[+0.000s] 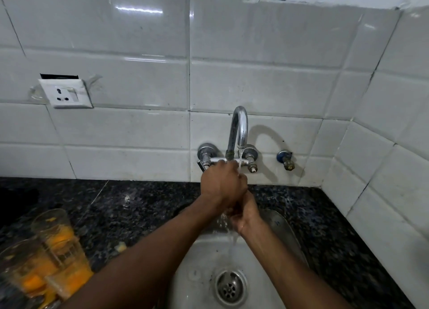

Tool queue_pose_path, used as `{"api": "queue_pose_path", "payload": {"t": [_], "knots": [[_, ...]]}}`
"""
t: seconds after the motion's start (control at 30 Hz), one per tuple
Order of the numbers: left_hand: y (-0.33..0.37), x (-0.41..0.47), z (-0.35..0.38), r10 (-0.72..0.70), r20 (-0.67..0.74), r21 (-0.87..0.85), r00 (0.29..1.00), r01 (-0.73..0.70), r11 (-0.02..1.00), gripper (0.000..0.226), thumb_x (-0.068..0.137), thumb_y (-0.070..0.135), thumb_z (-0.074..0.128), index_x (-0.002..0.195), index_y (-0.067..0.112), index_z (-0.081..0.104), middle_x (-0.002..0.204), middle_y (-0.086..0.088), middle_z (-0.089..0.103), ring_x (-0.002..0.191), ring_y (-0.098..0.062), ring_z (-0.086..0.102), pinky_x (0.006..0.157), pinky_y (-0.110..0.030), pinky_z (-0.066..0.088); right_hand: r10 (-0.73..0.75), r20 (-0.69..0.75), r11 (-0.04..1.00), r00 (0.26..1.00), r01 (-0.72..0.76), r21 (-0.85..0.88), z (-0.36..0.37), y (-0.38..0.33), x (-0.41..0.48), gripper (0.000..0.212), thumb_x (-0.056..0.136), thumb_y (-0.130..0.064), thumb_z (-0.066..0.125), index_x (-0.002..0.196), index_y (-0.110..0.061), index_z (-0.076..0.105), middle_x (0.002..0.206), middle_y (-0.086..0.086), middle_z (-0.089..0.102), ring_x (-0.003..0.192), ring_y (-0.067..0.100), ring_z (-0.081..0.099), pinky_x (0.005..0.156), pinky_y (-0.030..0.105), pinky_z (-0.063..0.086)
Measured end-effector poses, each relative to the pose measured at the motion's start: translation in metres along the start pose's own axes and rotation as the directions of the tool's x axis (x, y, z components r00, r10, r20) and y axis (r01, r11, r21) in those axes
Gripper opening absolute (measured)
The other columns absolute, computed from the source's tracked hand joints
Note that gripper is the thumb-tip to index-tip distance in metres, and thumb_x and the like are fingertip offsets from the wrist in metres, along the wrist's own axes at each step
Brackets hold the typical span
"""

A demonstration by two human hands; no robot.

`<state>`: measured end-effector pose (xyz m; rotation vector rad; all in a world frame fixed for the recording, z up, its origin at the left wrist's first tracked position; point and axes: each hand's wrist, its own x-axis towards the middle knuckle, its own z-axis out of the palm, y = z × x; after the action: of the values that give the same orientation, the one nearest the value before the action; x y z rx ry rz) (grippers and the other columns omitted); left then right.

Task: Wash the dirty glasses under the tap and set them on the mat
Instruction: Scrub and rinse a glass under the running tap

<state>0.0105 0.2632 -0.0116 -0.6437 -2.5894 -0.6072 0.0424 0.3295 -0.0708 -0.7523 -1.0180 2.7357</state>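
Wall: glossy white rectangular tiles (139, 76) across the back and wrapping round the right corner.

Counter: black speckled granite slab (144, 206), running along the wall foot and down both sides of the basin.

Basin: round stainless-steel sink (199, 262) set into the counter, wet.

Person's two bare forearms reach in from the lower edge and meet over the basin. Left hand (221, 185) sits on top, knuckles up, fingers curled down. Right hand (245, 212) is just below and touching it, fingers folded in under the left. Water breaks and splashes between them. Whether they grip a glass or only each other cannot be told.

Dirty clear tumbler glasses with orange residue (58, 250): three, clustered on the counter at lower left, upright, blurred, well apart from both hands.

Chrome gooseneck wall tap (239, 127): running, thin stream falling onto the hands and on into the basin.

White wall socket plate (66, 94): left of the tap, hanging slightly askew.

Round steel drain strainer (230, 287): at the basin bottom.

Small brass valve with blue collar (286, 160): right of the tap.
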Motion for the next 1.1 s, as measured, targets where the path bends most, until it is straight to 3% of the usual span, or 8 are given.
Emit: {"api": "queue_pose_path", "payload": {"t": [0.2, 0.37, 0.5, 0.63, 0.77, 0.83, 0.93, 1.1], "knots": [[-0.028, 0.004, 0.01, -0.465, 0.136, -0.369, 0.875, 0.48, 0.796, 0.038, 0.092, 0.041, 0.047, 0.092, 0.011, 0.069, 0.091, -0.01, 0.072, 0.083, -0.03, 0.067, 0.067, -0.031, 0.045, -0.334, -0.012, 0.885, 0.942, 0.309, -0.349, 0.013, -0.01, -0.005, 0.035, 0.097, -0.034, 0.057, 0.077, -0.007, 0.069, 0.057, 0.003, 0.068, 0.046, 0.011, 0.063, 0.049, 0.021, 0.05], [-0.048, 0.002, 0.019, -0.442, 0.705, -0.637, 0.555, 0.769, -0.05, 0.029, 0.084, 0.029, 0.043, 0.092, 0.007, 0.059, 0.073, -0.012, 0.064, 0.061, -0.027, 0.061, 0.062, -0.036, 0.05, -0.466, 0.522, 0.211, 0.714, 0.663, -0.719, 0.006, -0.018, 0.005, 0.019, 0.094, -0.03, 0.064, 0.089, -0.015, 0.074, 0.078, -0.004, 0.073, 0.066, 0.003, 0.067, 0.061, 0.02, 0.05], [-0.057, -0.004, 0.014, -0.367, 0.5, -0.786, 0.785, 0.589, 0.189, 0.024, 0.097, 0.031, 0.053, 0.098, 0.009, 0.062, 0.088, -0.012, 0.069, 0.065, -0.024, 0.066, 0.054, -0.035, 0.056, 0.061, 0.608, 0.503, 0.792, 0.502, -0.704, -0.004, -0.05, 0.013, 0.042, 0.077, -0.004, 0.063, 0.119, -0.002, 0.064, 0.115, 0.011, 0.071, 0.109, 0.021, 0.067, 0.09, 0.033, 0.052], [-0.069, -0.016, 0.024, -0.216, 0.081, -0.888, 0.973, 0.169, 0.427, 0.005, 0.093, 0.023, 0.061, 0.089, 0.02, 0.063, 0.089, -0.008, 0.07, 0.078, -0.026, 0.071, 0.066, -0.043, 0.061, 0.383, 0.66, 0.747, 0.646, 0.204, -0.633, -0.002, -0.068, 0.006, 0.072, 0.077, 0.024, 0.038, 0.138, -0.013, 0.047, 0.136, 0.011, 0.059, 0.129, 0.025, 0.054, 0.084, 0.026, 0.056], [-0.066, -0.006, 0.025, -0.403, 0.202, -0.852, 0.892, 0.363, 0.377, 0.02, 0.094, 0.019, 0.055, 0.083, 0.005, 0.064, 0.08, -0.017, 0.068, 0.074, -0.04, 0.068, 0.059, -0.046, 0.058, 0.4, 0.612, 0.323, 0.683, 0.52, -0.791, 0.002, -0.065, 0.016, 0.079, 0.07, 0.011, 0.058, 0.14, -0.024, 0.048, 0.143, 0.007, 0.053, 0.131, 0.024, 0.052, 0.105, 0.054, 0.045], [-0.067, 0.0, 0.021, -0.406, 0.556, -0.675, 0.725, 0.679, 0.289, 0.03, 0.096, 0.028, 0.045, 0.092, 0.004, 0.062, 0.077, -0.019, 0.065, 0.064, -0.035, 0.063, 0.052, -0.036, 0.052, 0.447, 0.597, -0.008, 0.666, 0.671, -0.742, 0.007, -0.068, 0.01, 0.083, 0.076, 0.014, 0.055, 0.143, -0.034, 0.043, 0.147, -0.002, 0.048, 0.131, 0.015, 0.05, 0.107, 0.046, 0.045], [-0.068, 0.001, 0.016, -0.311, 0.772, -0.5, 0.554, 0.832, 0.24, 0.027, 0.095, 0.03, 0.038, 0.093, 0.01, 0.055, 0.07, -0.01, 0.06, 0.054, -0.023, 0.054, 0.047, -0.024, 0.041, 0.535, 0.559, -0.161, 0.633, 0.726, -0.669, 0.007, -0.067, 0.007, 0.089, 0.08, 0.018, 0.052, 0.149, -0.035, 0.033, 0.153, -0.011, 0.039, 0.135, 0.008, 0.044, 0.109, 0.036, 0.044], [-0.064, -0.005, 0.022, -0.254, 0.225, -0.894, 0.941, 0.303, 0.331, 0.014, 0.098, 0.022, 0.056, 0.099, 0.012, 0.065, 0.094, -0.008, 0.07, 0.077, -0.02, 0.069, 0.056, -0.025, 0.054, 0.304, 0.595, 0.107, 0.744, 0.594, -0.797, 0.005, -0.072, 0.009, 0.061, 0.081, 0.021, 0.052, 0.109, -0.033, 0.056, 0.104, -0.011, 0.062, 0.085, -0.003, 0.066, 0.073, 0.026, 0.058]]}}
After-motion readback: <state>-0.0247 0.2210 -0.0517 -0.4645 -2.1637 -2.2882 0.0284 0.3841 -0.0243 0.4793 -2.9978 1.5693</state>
